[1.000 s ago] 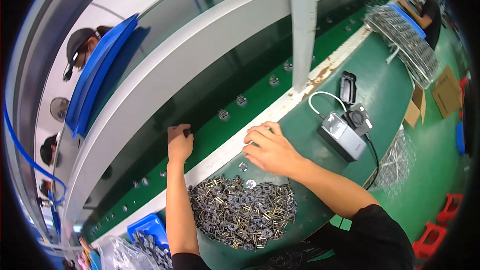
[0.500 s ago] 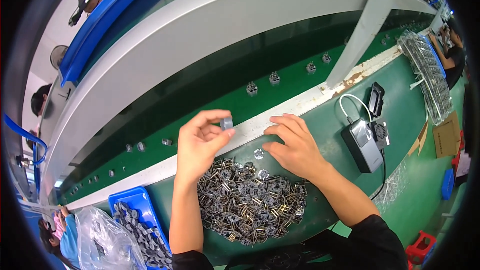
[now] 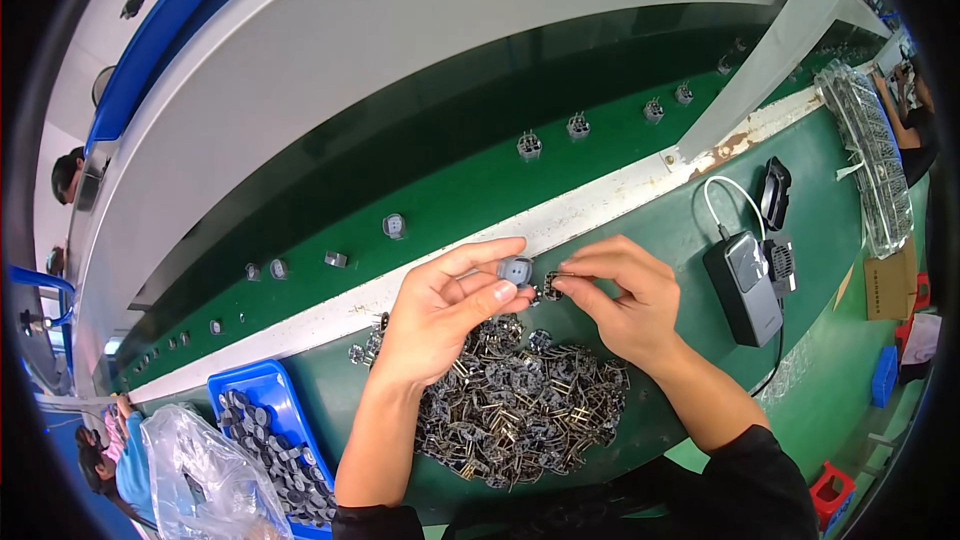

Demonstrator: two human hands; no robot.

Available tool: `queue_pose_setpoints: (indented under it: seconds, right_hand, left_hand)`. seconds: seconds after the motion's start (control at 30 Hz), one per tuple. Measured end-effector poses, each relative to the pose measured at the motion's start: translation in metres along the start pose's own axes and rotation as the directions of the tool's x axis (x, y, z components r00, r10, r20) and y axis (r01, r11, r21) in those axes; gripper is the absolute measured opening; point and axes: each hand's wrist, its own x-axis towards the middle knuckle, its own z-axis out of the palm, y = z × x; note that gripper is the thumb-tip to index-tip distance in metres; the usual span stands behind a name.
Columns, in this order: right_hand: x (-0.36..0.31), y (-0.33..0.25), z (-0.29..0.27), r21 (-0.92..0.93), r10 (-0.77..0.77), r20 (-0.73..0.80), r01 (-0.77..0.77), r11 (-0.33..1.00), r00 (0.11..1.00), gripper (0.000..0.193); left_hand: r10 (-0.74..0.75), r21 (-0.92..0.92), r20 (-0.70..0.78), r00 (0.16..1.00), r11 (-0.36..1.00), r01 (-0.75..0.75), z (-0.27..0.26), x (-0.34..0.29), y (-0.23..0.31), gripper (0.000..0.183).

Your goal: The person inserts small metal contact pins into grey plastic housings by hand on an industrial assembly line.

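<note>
My left hand (image 3: 432, 318) holds a small grey plastic housing (image 3: 515, 271) between thumb and fingers, its hollow side facing up. Close beside it, my right hand (image 3: 635, 302) pinches a small part with metal pins (image 3: 552, 287). The two pieces are near each other but look apart. Below both hands lies a large heap of similar pinned metal-and-plastic parts (image 3: 525, 415). To the left, a blue tray (image 3: 297, 402) holds many loose grey housings (image 3: 262, 440).
A clear plastic bag (image 3: 195, 465) overlaps the tray. Beyond the white ledge (image 3: 590, 202), several small parts stand on a green belt (image 3: 450, 202). Right of my hands are a black-grey device (image 3: 742, 285) with a white cable and stacked clear trays (image 3: 868, 160). Other people sit farther off.
My right hand, earlier empty with fingers apart, now pinches a pinned part. My left hand has shifted right and turned the housing hollow side up. Another housing on the belt is now visible.
</note>
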Motion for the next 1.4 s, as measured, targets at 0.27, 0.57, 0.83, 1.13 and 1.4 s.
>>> queue_pose_setpoints:
  seconds: [0.27, 0.57, 0.83, 1.13, 1.4]
  right_hand:
    - [0.004, -0.006, -0.004, -0.248, -0.284, 0.075, 0.294, 0.923, 0.956, 0.026]
    - [0.000, -0.003, 0.000, -0.199, -0.317, 0.079, 0.327, 0.924, 0.945, 0.024]
    - [-0.002, -0.004, 0.007, -0.195, -0.305, 0.043, 0.308, 0.931, 0.951, 0.024]
    - [-0.003, -0.005, -0.001, -0.122, -0.077, 0.182, 0.101, 0.987, 0.980, 0.024]
    - [-0.015, 0.026, 0.001, -0.425, -0.038, 0.378, 0.210, 0.881, 0.925, 0.019]
  left_hand:
    - [-0.021, 0.247, 0.052, 0.998, 0.969, 0.008, 0.004, -0.003, -0.001, 0.041]
    - [-0.010, 0.247, 0.084, 0.996, 0.969, -0.011, 0.007, -0.005, -0.001, 0.041]
    - [-0.025, 0.225, 0.116, 0.993, 0.974, -0.001, 0.001, -0.006, -0.004, 0.042]
    - [-0.022, 0.382, -0.084, 0.996, 0.923, 0.053, -0.008, 0.003, 0.018, 0.026]
    - [0.265, 0.794, -0.333, 0.905, 0.597, 0.118, -0.108, 0.102, 0.023, 0.026]
